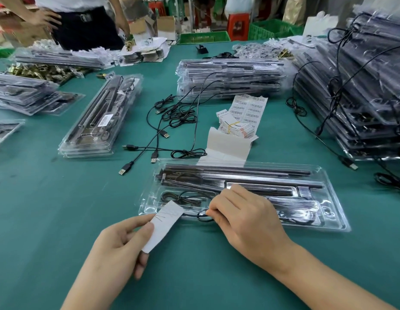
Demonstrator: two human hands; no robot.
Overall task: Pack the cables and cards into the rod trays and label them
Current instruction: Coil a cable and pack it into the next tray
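Observation:
A clear plastic rod tray with dark rods lies in front of me on the green table. My left hand pinches a white card at the tray's near left corner. My right hand pinches a loop of black cable at the tray's near edge; more of the cable sits coiled in the tray's lower compartment. Loose USB cables sprawl behind the tray. A barcode label sheet and a banded card bundle lie beyond it.
Stacks of filled trays stand at the left, centre back and right. Brass hardware lies at the back left. A person stands at the far left edge of the table. Green crates sit behind.

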